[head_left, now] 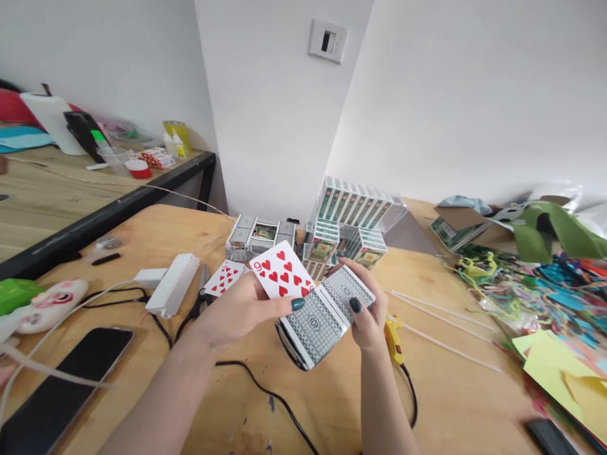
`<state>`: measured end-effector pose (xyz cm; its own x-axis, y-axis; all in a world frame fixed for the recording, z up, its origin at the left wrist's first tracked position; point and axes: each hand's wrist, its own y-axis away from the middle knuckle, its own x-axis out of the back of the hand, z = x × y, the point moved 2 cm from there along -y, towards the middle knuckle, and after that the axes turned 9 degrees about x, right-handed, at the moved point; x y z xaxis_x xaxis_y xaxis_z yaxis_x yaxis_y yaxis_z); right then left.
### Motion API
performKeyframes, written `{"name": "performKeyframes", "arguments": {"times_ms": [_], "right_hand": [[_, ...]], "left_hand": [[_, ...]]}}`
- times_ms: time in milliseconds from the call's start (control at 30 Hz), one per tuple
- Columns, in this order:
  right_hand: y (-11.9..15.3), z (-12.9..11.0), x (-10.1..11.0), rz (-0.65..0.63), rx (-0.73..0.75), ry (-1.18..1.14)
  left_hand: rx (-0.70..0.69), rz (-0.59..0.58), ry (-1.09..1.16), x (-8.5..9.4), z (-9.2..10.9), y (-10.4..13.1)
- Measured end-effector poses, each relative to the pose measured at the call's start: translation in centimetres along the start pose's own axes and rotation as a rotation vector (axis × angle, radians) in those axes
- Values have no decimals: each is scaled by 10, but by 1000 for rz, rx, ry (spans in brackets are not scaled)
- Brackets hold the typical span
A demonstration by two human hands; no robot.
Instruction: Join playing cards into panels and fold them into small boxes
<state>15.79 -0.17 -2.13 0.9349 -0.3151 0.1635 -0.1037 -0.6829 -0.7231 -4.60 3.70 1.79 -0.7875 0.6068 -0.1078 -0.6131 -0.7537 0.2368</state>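
Note:
My left hand [246, 306] pinches a playing card [279, 268] with red hearts between thumb and fingers. Its thumb reaches over the edge of a block made of folded playing cards [313, 322], whose green patterned backs face up. My right hand [372, 306] grips the other end of that block, thumb on top and fingers behind. The loose card overlaps the block's far left edge; whether it is tucked in cannot be made out. Another hearts card [225, 278] lies on the table beyond my left hand, beside black-handled scissors [203, 297].
Behind my hands stand stacked green-and-white card boxes [355, 202] and more folded-card blocks [260, 237]. A yellow glue gun [393, 338] with glue sticks [450, 338] lies to the right. Left are a white power adapter [173, 284] and phone [71, 385]. Craft scraps [521, 303] cover the far right.

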Motion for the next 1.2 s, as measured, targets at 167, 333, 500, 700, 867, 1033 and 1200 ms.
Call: {"name": "performKeyframes", "arguments": {"times_ms": [167, 333, 500, 700, 867, 1033, 1200], "right_hand": [[-2, 2, -11, 0, -122, 139], [-3, -9, -18, -333, -139, 194], [-5, -20, -25, -329, -97, 305], [-5, -31, -35, -395, -38, 384], [-4, -31, -38, -347, -8, 425], [-4, -28, -40, -346, 16, 435], [-4, -28, -41, -363, 18, 431]], "left_hand": [[-51, 279, -87, -4, -7, -10], [-99, 331, -183, -5, -9, -16], [-77, 295, -145, 4, -9, -14], [32, 242, -199, 15, -6, -6], [88, 330, -172, 18, -9, -5], [139, 460, -242, 16, -11, -7], [59, 470, -261, 15, -7, -8]]}}
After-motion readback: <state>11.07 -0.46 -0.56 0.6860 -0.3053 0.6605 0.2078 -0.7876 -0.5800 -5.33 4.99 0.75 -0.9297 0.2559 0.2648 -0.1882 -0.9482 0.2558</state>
